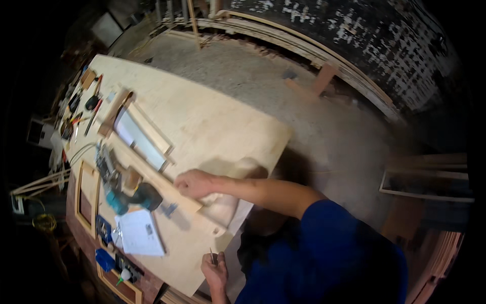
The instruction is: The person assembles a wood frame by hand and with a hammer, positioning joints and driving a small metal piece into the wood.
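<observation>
Long wooden strip (162,181) found lying aslant on the pale worktop (217,116), between the teal-and-dark power tool (117,201) and the bluish panel (136,131); right hand (195,183) observed at the strip's edge, fingers curled in, arm reaching across the worktop; whether those fingers grip the wood or merely rest against it cannot be told, the view being soft there; left hand (215,271) noted low at the worktop's near edge, fingers narrowed on a thin pointed piece (212,255), point upward, its exact kind too small to determine; the step in hand is judged to be steadying and handling the strip, and for sound work the following is advised: the right hand should bear down evenly, palm near the wood, so that the strip lies flat and does not pivot; the thin pointed piece should be held close to its tip for control, and brought in from the side, clear of the right hand's fingers; the power tool sits close to the strip, its body liable to be knocked, and would be better shifted aside; the white papers (139,232) lie near enough to catch a sleeve or the strip's end, and moving them clear is recommended; pressure, in this judgement, should be firm but light.
</observation>
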`<state>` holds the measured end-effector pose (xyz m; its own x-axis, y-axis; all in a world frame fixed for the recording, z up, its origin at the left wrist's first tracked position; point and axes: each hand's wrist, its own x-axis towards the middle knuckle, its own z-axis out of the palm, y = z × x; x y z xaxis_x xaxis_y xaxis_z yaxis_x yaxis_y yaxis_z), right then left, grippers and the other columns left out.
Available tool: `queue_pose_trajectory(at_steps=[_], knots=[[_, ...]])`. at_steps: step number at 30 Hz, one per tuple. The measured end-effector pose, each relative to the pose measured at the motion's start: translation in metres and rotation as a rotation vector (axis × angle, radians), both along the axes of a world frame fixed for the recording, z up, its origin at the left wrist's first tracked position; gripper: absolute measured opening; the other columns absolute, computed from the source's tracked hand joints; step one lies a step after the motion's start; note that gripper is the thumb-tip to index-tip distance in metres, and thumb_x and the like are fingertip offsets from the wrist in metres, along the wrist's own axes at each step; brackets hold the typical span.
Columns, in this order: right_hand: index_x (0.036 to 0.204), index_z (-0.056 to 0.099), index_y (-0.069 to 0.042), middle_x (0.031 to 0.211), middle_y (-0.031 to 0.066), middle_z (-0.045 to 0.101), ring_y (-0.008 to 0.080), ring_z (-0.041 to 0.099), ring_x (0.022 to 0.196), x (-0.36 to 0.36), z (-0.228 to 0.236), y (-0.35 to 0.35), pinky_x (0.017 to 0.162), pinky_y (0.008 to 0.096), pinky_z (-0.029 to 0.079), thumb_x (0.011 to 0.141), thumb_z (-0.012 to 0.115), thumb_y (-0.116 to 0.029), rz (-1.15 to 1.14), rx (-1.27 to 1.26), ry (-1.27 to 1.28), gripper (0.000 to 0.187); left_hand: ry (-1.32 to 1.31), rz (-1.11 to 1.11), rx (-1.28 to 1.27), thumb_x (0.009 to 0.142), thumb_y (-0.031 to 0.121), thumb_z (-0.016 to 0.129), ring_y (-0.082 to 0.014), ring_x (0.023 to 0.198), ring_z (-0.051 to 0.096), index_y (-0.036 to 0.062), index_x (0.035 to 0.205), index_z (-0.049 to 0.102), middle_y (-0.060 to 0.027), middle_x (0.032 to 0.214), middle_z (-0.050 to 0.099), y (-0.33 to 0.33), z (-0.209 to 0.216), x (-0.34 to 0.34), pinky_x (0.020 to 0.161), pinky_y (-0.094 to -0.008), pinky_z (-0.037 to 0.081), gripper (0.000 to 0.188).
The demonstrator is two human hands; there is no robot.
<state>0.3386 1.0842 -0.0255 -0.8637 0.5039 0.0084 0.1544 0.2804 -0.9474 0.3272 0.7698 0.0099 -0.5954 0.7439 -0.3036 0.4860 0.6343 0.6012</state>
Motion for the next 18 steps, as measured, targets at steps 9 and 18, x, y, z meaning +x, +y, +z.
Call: queue_pose_trajectory(at_steps=[9,18], knots=[[0.103,0.069,-0.002,0.097,0.0214,0.069,0.0364,0.068,0.093,0.476,-0.09,0.084,0.081,0.0431,0.054,0.089,0.061,-0.023,-0.244,-0.215,-0.337,0.027,-0.037,-0.42,-0.083,0.088,0.018,0.073,-0.0477,0.073,0.059,-0.0039,0.078,0.057,-0.0267,0.075,0.059,0.256,-0.029,0.214,0.066,-0.0504,0.046,0.029],[0.107,0.069,0.002,0.109,0.0211,0.07,0.0347,0.067,0.102,0.627,-0.091,0.193,0.089,0.0427,0.052,0.094,0.06,-0.024,-0.284,-0.227,-0.762,0.031,0.026,-0.43,-0.187,0.088,0.031,0.071,-0.0437,0.088,0.064,-0.0008,0.084,0.062,-0.0251,0.089,0.065,0.429,-0.034,0.258,0.076,-0.0495,0.051,0.033]])
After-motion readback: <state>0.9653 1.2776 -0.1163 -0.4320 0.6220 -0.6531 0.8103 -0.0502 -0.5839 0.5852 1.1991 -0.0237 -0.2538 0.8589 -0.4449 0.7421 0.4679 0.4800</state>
